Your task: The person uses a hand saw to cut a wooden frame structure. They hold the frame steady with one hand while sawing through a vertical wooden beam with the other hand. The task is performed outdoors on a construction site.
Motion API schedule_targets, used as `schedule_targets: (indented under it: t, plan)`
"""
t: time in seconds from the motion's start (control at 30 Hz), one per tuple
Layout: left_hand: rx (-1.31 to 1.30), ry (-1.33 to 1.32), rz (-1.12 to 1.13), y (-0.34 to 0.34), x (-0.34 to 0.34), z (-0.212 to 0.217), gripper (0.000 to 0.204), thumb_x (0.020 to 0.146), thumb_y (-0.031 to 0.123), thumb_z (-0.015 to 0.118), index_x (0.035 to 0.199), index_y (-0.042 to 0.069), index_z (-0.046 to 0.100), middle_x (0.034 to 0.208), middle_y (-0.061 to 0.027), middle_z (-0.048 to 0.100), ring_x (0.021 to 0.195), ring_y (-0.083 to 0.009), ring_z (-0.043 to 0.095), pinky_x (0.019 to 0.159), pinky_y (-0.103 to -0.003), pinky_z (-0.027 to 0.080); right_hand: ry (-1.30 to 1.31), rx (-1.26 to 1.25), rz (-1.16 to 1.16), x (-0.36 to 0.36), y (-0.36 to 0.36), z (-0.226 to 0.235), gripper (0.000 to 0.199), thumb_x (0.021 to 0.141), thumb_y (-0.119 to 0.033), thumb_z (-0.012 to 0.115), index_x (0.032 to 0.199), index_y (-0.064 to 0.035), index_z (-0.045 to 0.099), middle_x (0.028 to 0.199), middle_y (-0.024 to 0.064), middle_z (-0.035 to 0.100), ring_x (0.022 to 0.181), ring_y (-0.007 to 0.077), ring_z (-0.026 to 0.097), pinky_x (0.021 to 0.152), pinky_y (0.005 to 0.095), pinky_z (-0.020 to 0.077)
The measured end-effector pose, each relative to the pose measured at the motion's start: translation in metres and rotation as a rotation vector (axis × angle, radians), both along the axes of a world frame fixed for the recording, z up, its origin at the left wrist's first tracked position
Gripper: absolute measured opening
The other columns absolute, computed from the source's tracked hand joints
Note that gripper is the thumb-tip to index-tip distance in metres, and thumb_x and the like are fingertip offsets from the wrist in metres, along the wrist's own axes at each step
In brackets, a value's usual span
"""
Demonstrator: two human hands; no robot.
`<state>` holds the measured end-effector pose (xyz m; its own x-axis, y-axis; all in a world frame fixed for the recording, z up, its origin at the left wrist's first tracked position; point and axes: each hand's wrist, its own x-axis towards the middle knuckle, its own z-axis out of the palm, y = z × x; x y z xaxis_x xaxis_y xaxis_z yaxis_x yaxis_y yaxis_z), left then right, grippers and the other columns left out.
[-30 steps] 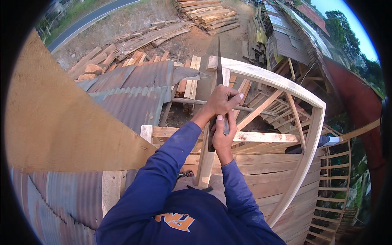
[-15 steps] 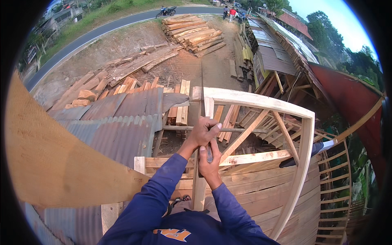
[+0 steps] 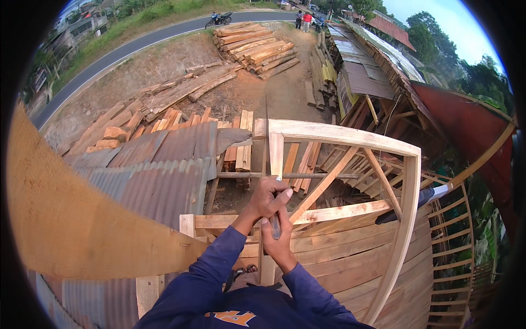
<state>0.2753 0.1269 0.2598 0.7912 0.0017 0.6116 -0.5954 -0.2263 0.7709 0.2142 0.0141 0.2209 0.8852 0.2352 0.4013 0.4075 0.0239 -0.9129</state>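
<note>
A handsaw, seen almost edge-on, points away from me; its thin dark blade (image 3: 267,145) crosses the top beam (image 3: 339,133) of a pale wooden frame near the beam's left end. Both my hands are closed together at the saw's near end. My left hand (image 3: 267,196) is uppermost, fingers wrapped and thumb pointing right. Just below it, my right hand (image 3: 277,239) grips the grey handle (image 3: 275,226), most of which the fingers cover. An upright post (image 3: 267,270) stands beneath my hands, close to my body.
Diagonal braces (image 3: 329,181) and a lower rail (image 3: 350,210) fill the frame. Wooden planks (image 3: 361,249) lie below right. A large board (image 3: 82,219) looms at left over corrugated roofing (image 3: 159,183). Timber stacks (image 3: 255,46), a road and two distant people (image 3: 307,22) lie beyond.
Both hands have drawn back toward my body, pulling the saw with them. The frame stays in nearly the same place.
</note>
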Motion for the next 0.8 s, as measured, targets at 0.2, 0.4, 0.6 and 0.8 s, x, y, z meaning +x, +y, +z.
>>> schedule_targets:
  t: [0.2,0.4,0.6,0.8]
  plan:
    - [-0.084,0.115,-0.011,0.024,0.054,0.014,0.049,0.090,0.030,0.060,0.055,-0.002,0.047,0.046,-0.0060,0.036,0.046,-0.0072,0.038,0.043,-0.033,0.028,0.039,0.005,-0.018,0.047,0.028,0.037,0.041,0.087,-0.011,0.059,0.124,0.0065,0.050,0.090,0.0204,0.067,0.078,0.0243,0.065,0.071,0.0351,0.0501]
    - [0.114,-0.024,-0.073,-0.034,-0.048,-0.016,0.036,0.078,0.023,0.062,0.053,0.004,0.045,0.048,-0.0087,0.040,0.044,-0.0247,0.039,0.052,-0.036,0.032,-0.003,-0.070,0.026,-0.069,-0.052,-0.042,0.056,0.089,-0.020,0.059,0.132,0.0131,0.044,0.114,0.0218,0.061,0.107,0.0253,0.061,0.091,0.0335,0.0477]
    - [-0.103,0.184,-0.020,0.028,0.054,0.008,0.046,0.087,0.030,0.060,0.056,-0.001,0.045,0.049,-0.0054,0.039,0.047,-0.0102,0.037,0.048,-0.031,0.031,-0.076,0.075,-0.038,0.052,0.034,0.023,0.038,0.086,-0.010,0.058,0.121,0.0050,0.051,0.089,0.0207,0.065,0.077,0.0262,0.063,0.072,0.0351,0.0501]
    - [-0.066,0.136,-0.027,0.018,0.017,0.001,0.041,0.084,0.028,0.062,0.053,0.004,0.048,0.046,-0.0053,0.040,0.045,-0.0130,0.039,0.050,-0.030,0.033,0.136,-0.075,0.032,0.014,0.014,0.030,0.046,0.087,-0.013,0.059,0.127,0.0063,0.049,0.096,0.0210,0.066,0.084,0.0256,0.066,0.075,0.0356,0.0509]
